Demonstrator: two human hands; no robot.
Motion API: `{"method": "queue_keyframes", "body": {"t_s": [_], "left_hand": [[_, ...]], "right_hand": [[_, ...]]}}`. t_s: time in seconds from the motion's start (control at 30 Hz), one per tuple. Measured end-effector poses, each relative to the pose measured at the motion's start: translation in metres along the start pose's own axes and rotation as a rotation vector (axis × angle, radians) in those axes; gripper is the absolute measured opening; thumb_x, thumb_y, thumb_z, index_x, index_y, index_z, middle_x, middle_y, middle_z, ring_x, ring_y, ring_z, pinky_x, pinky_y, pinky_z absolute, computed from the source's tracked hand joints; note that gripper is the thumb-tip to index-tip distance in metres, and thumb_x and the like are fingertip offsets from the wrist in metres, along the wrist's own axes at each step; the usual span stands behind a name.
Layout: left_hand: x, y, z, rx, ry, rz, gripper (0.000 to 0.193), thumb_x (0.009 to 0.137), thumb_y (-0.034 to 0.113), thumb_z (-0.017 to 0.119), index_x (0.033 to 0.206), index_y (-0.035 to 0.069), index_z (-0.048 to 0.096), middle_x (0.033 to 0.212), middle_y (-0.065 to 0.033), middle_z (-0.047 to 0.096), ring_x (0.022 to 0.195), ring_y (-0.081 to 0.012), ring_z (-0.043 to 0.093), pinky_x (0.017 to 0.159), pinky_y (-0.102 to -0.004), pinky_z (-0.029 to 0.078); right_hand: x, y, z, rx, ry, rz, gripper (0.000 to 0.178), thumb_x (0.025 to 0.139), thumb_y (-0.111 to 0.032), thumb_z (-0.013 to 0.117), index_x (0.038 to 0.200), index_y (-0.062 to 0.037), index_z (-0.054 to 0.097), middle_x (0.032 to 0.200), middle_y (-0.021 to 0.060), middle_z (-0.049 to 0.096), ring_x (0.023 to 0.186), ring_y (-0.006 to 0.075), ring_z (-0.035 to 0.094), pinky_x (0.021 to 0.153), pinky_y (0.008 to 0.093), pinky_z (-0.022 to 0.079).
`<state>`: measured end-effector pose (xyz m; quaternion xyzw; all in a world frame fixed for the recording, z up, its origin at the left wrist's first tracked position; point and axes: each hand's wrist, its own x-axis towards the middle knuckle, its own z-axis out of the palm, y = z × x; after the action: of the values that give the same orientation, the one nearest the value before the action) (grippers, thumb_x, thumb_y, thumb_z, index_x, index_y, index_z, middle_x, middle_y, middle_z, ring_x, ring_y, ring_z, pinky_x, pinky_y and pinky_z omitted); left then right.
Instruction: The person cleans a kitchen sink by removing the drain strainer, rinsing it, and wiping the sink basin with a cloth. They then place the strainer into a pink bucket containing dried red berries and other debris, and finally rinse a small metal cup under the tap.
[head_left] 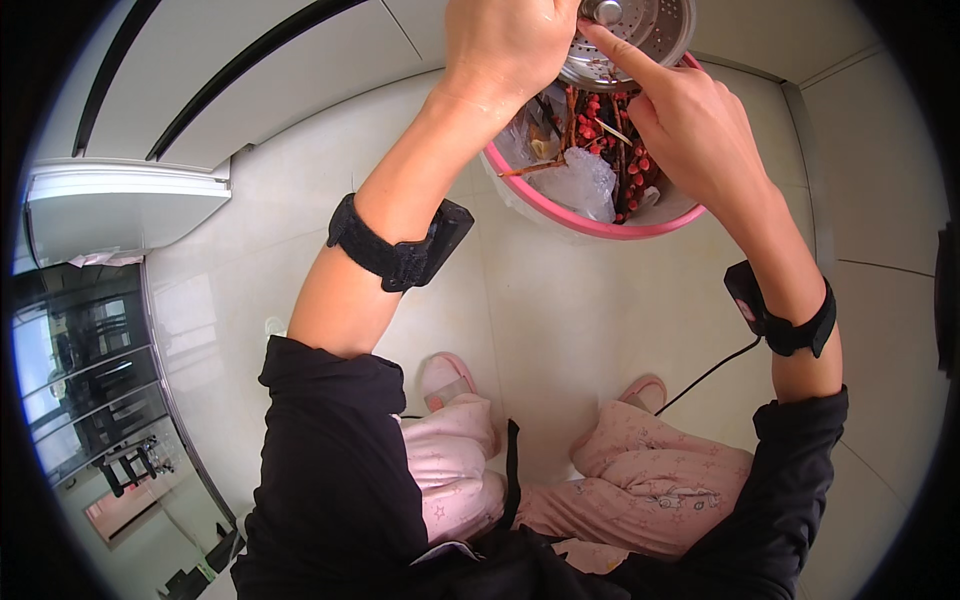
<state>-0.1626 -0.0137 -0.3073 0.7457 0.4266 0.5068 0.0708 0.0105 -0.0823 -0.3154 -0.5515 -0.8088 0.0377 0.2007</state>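
My left hand (512,45) is closed at the left edge of a round metal sink strainer (655,35), which has small holes and a knob in its middle. The strainer is tilted over a trash bin (620,231) with a pink rim. My right hand (700,120) reaches in from the right. Its index finger is stretched into the strainer, close to the knob, and its thumb stands apart. Small dark scraps cling near the strainer's lower edge. The bin holds a clear plastic bag (580,185) and twigs with red berries (630,165).
White cabinets (270,110) with dark handle strips stand at the left. Below them is a glossy glass-fronted panel (90,340). Pale tiles cover the floor (540,330). My feet in pink slippers (445,375) are below the bin. A thin black cable (705,375) hangs from my right wrist strap.
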Motion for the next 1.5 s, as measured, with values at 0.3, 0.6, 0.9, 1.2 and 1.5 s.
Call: {"method": "queue_keyframes", "body": {"t_s": [0.3,0.6,0.9,1.2,1.5], "left_hand": [[-0.001,-0.002,-0.003,0.018,0.039,0.066,0.041,0.104,0.038,0.054,0.085,0.001,0.056,0.061,-0.0192,0.061,0.055,-0.037,0.064,0.049,-0.0436,0.044],[0.002,0.0,-0.007,0.013,-0.025,-0.053,0.043,0.105,0.038,0.053,0.084,0.001,0.054,0.059,-0.0185,0.058,0.052,-0.0341,0.062,0.048,-0.0426,0.043],[0.002,0.001,-0.005,0.032,0.023,-0.001,0.043,0.105,0.039,0.054,0.082,0.003,0.054,0.055,-0.0146,0.057,0.048,-0.0259,0.059,0.046,-0.0392,0.041],[0.0,-0.001,-0.006,0.045,0.028,0.035,0.045,0.105,0.043,0.051,0.084,0.003,0.055,0.055,-0.0115,0.057,0.047,-0.0236,0.059,0.044,-0.0369,0.041],[-0.001,-0.002,-0.002,0.043,0.068,0.108,0.047,0.105,0.046,0.05,0.085,0.003,0.055,0.058,-0.014,0.06,0.05,-0.0274,0.062,0.045,-0.0377,0.043]], "right_hand": [[0.001,0.006,-0.003,0.193,-0.03,0.031,0.07,0.082,-0.001,0.05,0.145,-0.029,0.055,0.063,0.017,0.051,0.059,0.0314,0.052,0.065,0.0434,0.047],[-0.001,0.002,0.001,0.034,-0.075,0.06,0.071,0.082,-0.001,0.049,0.147,-0.0294,0.053,0.065,0.0165,0.053,0.061,0.0327,0.053,0.065,0.0442,0.047],[-0.001,0.0,-0.005,-0.027,0.114,0.05,0.057,0.084,-0.006,0.053,0.14,-0.0151,0.058,0.07,0.0201,0.063,0.066,0.0379,0.063,0.065,0.0482,0.051],[0.001,0.009,-0.004,0.151,0.028,0.109,0.053,0.087,-0.008,0.051,0.138,-0.0169,0.06,0.073,0.0186,0.062,0.067,0.0351,0.061,0.068,0.0458,0.05],[-0.002,0.008,0.0,0.151,0.08,0.086,0.048,0.087,-0.009,0.052,0.134,-0.0111,0.062,0.076,0.0193,0.064,0.07,0.0355,0.062,0.069,0.0463,0.05]]}}
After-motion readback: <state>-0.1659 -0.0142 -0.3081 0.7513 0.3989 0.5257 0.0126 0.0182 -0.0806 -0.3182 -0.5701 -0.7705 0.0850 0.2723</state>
